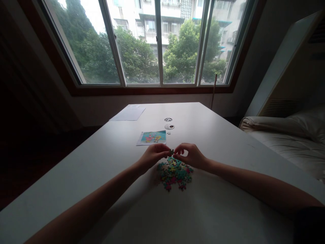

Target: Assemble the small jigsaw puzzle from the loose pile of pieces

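A heap of small colourful jigsaw pieces [174,173] lies on the white table [218,135]. Just above the heap my left hand [154,156] and my right hand [191,155] meet, fingers pinched together on one small dark green jigsaw piece [172,151] held between them. Both forearms reach in from the bottom of the view. Beyond the hands lies a printed picture card [151,137] with bright cartoon figures on a blue ground.
Two small round objects [169,126] and a sheet of paper [128,113] lie further back on the table. A wide window [157,44] fills the far wall. A pale sofa or bed [286,132] stands close at the right.
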The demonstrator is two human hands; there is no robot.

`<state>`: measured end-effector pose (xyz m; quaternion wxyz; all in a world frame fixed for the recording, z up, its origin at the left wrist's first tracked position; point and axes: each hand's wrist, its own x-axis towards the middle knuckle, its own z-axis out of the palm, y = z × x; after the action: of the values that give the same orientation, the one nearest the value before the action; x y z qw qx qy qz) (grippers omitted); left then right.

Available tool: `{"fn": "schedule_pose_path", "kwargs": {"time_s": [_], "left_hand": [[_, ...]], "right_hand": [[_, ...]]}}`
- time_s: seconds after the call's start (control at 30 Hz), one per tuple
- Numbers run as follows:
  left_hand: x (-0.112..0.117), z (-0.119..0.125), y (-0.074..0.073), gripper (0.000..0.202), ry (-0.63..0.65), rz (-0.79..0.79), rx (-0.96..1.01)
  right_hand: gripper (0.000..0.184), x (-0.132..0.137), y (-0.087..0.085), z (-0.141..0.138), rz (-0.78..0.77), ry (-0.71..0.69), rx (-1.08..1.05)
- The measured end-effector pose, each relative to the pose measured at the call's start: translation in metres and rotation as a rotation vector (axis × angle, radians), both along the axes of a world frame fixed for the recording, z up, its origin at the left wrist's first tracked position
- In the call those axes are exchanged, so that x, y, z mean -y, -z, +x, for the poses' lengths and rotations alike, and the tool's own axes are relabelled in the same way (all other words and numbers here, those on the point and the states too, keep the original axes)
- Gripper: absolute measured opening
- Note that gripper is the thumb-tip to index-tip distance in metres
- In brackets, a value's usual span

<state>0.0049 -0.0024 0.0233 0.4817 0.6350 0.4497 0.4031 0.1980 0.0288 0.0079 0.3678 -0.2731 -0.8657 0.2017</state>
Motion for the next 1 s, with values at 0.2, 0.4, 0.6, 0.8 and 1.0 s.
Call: {"fn": "schedule_pose_path", "kwargs": {"time_s": [0.2,0.4,0.6,0.8,1.0], "left_hand": [[0.0,-0.001,0.004,0.015,-0.021,-0.043,0.026],[0.001,0.0,0.004,0.016,-0.029,-0.08,0.043],[-0.002,-0.004,0.005,0.019,0.035,-0.03,0.037],[-0.008,-0.012,0.01,0.022,-0.021,0.058,-0.027],[-0.01,-0.024,0.027,0.012,0.008,0.502,-0.497]], "right_hand": [[0.021,-0.001,-0.002,0.0,0.081,0.047,-0.045],[0.014,-0.001,-0.002,0.002,0.209,0.06,-0.012],[0.015,-0.004,-0.002,0.004,0.297,0.047,0.034],[0.015,-0.015,-0.007,0.009,0.325,0.118,-0.002],[0.014,-0.035,-0.012,0.024,0.33,0.239,-0.137]]}}
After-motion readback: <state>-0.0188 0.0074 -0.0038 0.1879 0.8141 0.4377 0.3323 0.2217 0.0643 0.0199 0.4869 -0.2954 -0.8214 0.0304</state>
